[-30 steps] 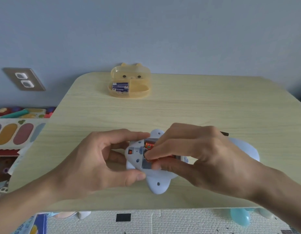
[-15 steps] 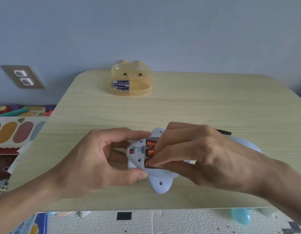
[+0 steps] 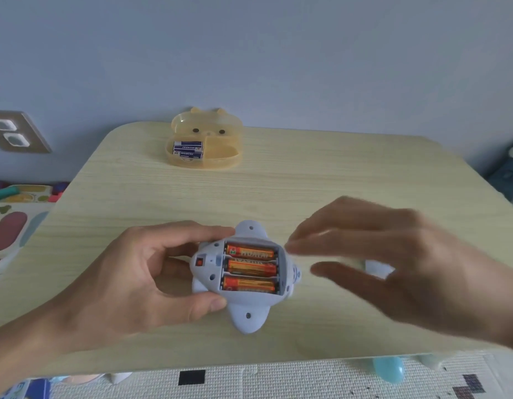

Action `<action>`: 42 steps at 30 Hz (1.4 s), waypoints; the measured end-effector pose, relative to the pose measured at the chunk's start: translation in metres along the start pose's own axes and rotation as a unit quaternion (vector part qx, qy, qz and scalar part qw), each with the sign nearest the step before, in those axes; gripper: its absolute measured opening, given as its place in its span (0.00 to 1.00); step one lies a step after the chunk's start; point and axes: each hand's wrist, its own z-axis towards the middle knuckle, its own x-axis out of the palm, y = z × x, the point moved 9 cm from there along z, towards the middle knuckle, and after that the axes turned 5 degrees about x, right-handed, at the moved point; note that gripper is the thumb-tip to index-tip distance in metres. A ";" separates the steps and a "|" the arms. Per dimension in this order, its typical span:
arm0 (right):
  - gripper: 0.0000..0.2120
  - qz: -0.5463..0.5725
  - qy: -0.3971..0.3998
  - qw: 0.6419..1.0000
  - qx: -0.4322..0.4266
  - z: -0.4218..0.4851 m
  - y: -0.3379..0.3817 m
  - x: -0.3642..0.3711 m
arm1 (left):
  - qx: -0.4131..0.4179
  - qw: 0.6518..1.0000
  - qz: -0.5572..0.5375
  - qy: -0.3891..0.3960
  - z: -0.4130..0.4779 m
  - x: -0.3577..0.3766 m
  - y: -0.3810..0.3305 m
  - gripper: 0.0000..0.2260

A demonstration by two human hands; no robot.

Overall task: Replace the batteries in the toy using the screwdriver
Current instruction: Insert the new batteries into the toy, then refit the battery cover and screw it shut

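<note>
Head view: the pale blue toy (image 3: 243,279) lies belly-up on the desk (image 3: 321,174) at lower centre of the frame, its battery compartment (image 3: 251,267) uncovered. 3 orange batteries (image 3: 249,267) sit side by side in the 3 slots, filling it. The left hand (image 3: 134,280) steadies the toy, its grip pinching the toy's left end between thumb below and fingers above. The right hand (image 3: 393,272) is blurred, hovering just right of the toy, its grip loosely spread and holding nothing I can make out. At upper centre, a yellow bear-shaped box (image 3: 205,142) stands open with blue-and-white batteries (image 3: 188,149) inside. Neither the compartment cover nor the screwdriver is visible.

Judgement: the cover is off and cells are seated. What remains is refitting the cover and driving its screw home. Whether these orange cells are the fresh set cannot be told.
</note>
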 end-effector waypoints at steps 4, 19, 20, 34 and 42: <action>0.21 -0.088 -0.033 0.983 0.158 -0.044 -0.059 -0.032 | -0.009 1.000 -0.013 -0.003 0.001 0.000 0.004 0.32; 0.26 -0.070 -0.011 0.954 0.291 -0.084 -0.129 -0.015 | -0.032 0.998 -0.048 -0.007 0.002 0.003 0.011 0.35; 0.26 -0.067 -0.023 0.955 0.288 -0.083 -0.126 -0.017 | -0.034 0.998 -0.045 -0.003 0.002 0.003 0.010 0.34; 0.23 0.244 -0.176 0.950 0.080 0.020 -0.022 0.003 | -0.048 0.999 0.007 0.012 0.005 0.005 0.003 0.22; 0.21 0.193 -0.150 0.965 0.098 0.021 -0.025 0.013 | -0.049 0.998 0.025 0.015 0.006 0.004 0.004 0.21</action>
